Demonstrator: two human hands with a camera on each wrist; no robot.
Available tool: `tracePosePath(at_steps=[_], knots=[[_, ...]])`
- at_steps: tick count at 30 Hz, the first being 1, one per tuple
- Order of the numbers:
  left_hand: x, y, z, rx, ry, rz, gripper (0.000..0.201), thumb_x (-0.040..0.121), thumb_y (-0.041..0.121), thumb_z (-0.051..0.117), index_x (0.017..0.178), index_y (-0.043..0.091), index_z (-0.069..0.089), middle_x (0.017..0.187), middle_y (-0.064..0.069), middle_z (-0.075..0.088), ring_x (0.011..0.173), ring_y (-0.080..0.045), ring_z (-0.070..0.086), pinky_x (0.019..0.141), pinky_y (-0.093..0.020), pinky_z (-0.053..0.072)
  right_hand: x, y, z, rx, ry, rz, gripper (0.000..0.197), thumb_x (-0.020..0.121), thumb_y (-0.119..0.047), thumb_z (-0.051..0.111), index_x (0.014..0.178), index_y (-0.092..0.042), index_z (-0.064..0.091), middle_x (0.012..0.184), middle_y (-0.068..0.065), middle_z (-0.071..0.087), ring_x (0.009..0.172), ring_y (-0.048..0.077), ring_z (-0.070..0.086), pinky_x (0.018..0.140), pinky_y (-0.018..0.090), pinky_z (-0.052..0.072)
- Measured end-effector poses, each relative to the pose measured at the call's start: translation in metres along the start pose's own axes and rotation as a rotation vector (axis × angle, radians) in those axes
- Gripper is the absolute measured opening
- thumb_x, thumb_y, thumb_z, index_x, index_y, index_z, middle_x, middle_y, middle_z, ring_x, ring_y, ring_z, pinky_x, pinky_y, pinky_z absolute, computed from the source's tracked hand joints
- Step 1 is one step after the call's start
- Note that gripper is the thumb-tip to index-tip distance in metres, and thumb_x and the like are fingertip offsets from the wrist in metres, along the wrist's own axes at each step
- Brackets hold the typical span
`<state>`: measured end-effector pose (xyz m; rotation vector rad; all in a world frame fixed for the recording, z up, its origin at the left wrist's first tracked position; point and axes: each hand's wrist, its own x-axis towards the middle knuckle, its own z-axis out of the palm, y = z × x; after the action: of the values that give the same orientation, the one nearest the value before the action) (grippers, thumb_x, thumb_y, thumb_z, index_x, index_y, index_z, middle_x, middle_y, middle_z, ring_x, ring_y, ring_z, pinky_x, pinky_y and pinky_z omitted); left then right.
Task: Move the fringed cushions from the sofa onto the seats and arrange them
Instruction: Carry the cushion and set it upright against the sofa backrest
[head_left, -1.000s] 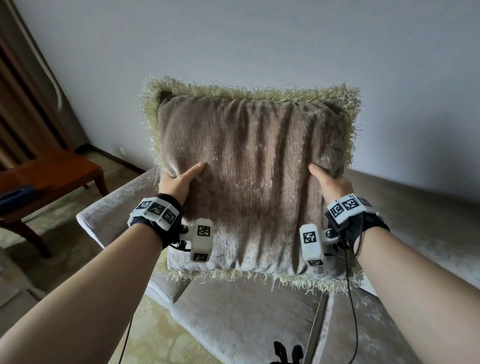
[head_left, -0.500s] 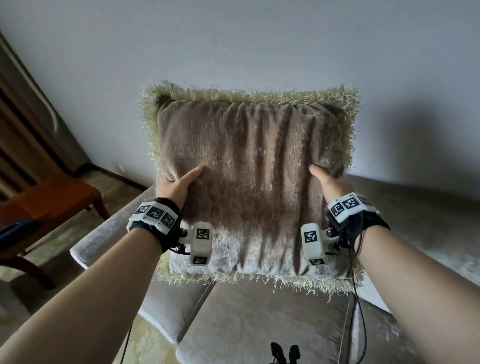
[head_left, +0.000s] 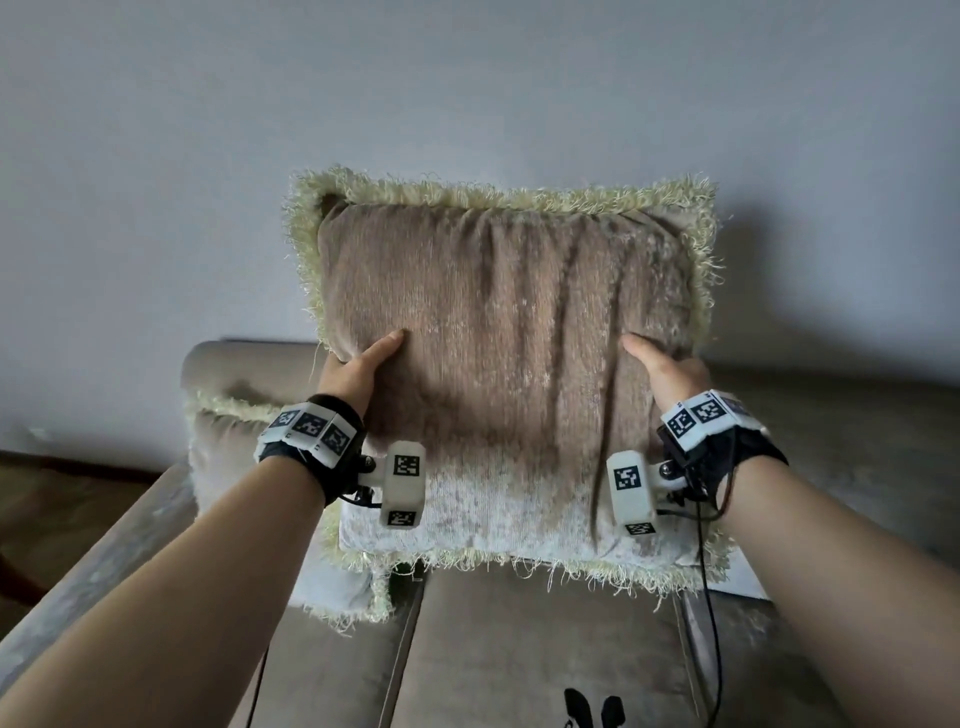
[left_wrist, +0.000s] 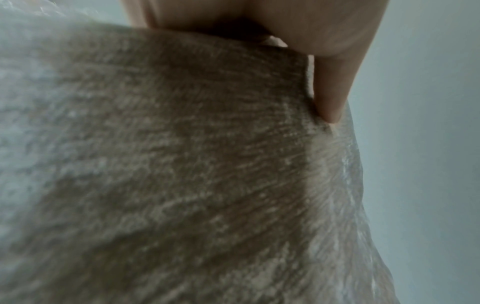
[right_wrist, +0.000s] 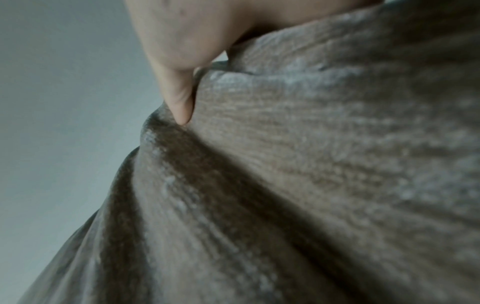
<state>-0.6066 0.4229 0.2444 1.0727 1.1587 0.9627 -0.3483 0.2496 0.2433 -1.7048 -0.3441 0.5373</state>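
I hold a square brown velvet cushion (head_left: 498, 364) with a pale yellow-green fringe upright in the air above the sofa seat (head_left: 545, 639). My left hand (head_left: 358, 364) grips its left edge, thumb on the front face, fingers hidden behind. On the opposite edge my right hand (head_left: 662, 366) grips the same way. Both wrist views show a thumb pressed into the cushion cloth (left_wrist: 182, 164) (right_wrist: 311, 164). A second fringed cushion (head_left: 228, 457) leans in the sofa's left corner, partly hidden by my left arm.
The beige sofa has a left armrest (head_left: 93, 561) and a backrest (head_left: 831, 410) running right. A plain grey wall (head_left: 467, 93) stands behind. Dark floor (head_left: 62, 499) shows at the left. A black object (head_left: 592, 712) pokes up at the bottom edge.
The view has swung right along the sofa with the cushion still held; the wooden table at left has left the view and the second cushion in the corner has come into sight.
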Motion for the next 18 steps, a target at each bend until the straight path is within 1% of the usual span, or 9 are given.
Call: tracePosePath(at_steps=[2,4,7,10,12,15,16,17,18], knots=[[0.013,0.003,0.001,-0.001,-0.037,-0.006,0.064,0.076,0.04,0.092,0.124,0.016,0.056,0.127,-0.01,0.07,0.12,-0.034,0.069,0.11,-0.052,0.054,-0.007,-0.005,0.002,0.01,0.027,0.001,0.045,0.077,-0.052,0.073,0.099,-0.017,0.057,0.078,-0.003,0.059,0.066,0.013,0.054,0.052,0.023,0.035],[0.02,0.007,0.004,0.005,-0.079,-0.013,0.08,0.071,0.046,0.093,0.132,0.011,0.057,0.131,-0.011,0.07,0.121,-0.034,0.068,0.111,-0.052,0.053,-0.014,-0.006,0.003,0.025,0.079,-0.004,0.049,0.077,-0.054,0.072,0.105,-0.018,0.057,0.082,-0.004,0.06,0.068,0.012,0.054,0.052,0.023,0.034],[0.029,0.01,0.009,0.019,-0.139,-0.024,0.123,0.036,0.064,0.091,0.139,0.007,0.057,0.133,-0.01,0.069,0.121,-0.034,0.068,0.11,-0.051,0.053,-0.018,-0.005,-0.002,0.022,0.141,-0.016,0.061,0.078,-0.054,0.071,0.121,-0.013,0.058,0.1,0.001,0.062,0.079,0.02,0.057,0.053,0.019,0.032],[0.037,0.011,0.01,0.034,-0.131,-0.037,0.129,0.027,0.065,0.089,0.138,0.006,0.058,0.133,-0.01,0.069,0.121,-0.033,0.068,0.111,-0.051,0.052,-0.012,-0.003,0.0,0.036,0.147,0.0,0.064,0.078,-0.054,0.071,0.124,-0.012,0.059,0.102,0.001,0.064,0.085,0.021,0.057,0.058,0.022,0.035],[0.035,0.009,0.011,0.033,-0.12,-0.038,0.118,0.032,0.064,0.091,0.131,0.008,0.059,0.132,-0.009,0.069,0.121,-0.034,0.068,0.111,-0.051,0.052,-0.014,-0.002,-0.002,-0.011,0.129,0.01,0.056,0.076,-0.057,0.071,0.114,-0.017,0.061,0.088,-0.003,0.064,0.074,0.017,0.058,0.056,0.023,0.034],[0.024,-0.004,0.021,0.028,-0.169,-0.066,0.072,0.069,0.048,0.093,0.121,0.014,0.055,0.127,-0.008,0.068,0.124,-0.034,0.066,0.113,-0.051,0.051,-0.014,0.013,-0.014,-0.005,0.133,0.092,0.05,0.074,-0.062,0.069,0.098,-0.02,0.056,0.077,-0.006,0.057,0.066,0.012,0.053,0.06,0.028,0.033],[0.027,-0.042,0.073,0.072,-0.177,-0.122,0.063,0.078,0.042,0.09,0.122,0.015,0.055,0.126,-0.007,0.067,0.125,-0.033,0.066,0.114,-0.051,0.05,0.012,0.041,-0.054,-0.026,0.192,0.162,0.05,0.073,-0.062,0.069,0.097,-0.021,0.054,0.078,-0.007,0.057,0.068,0.013,0.054,0.066,0.028,0.035],[0.024,-0.041,0.073,0.086,-0.156,-0.131,0.063,0.081,0.04,0.089,0.127,0.014,0.055,0.125,-0.007,0.066,0.126,-0.033,0.065,0.114,-0.051,0.05,0.011,0.041,-0.054,-0.044,0.198,0.161,0.051,0.072,-0.062,0.07,0.099,-0.022,0.054,0.079,-0.007,0.057,0.07,0.015,0.055,0.072,0.028,0.036],[0.021,-0.044,0.074,0.092,-0.164,-0.115,0.074,0.077,0.043,0.09,0.133,0.011,0.055,0.126,-0.006,0.066,0.126,-0.033,0.065,0.113,-0.051,0.05,0.013,0.048,-0.055,-0.032,0.176,0.166,0.051,0.072,-0.061,0.071,0.099,-0.022,0.052,0.079,-0.008,0.056,0.072,0.017,0.055,0.076,0.029,0.036]])
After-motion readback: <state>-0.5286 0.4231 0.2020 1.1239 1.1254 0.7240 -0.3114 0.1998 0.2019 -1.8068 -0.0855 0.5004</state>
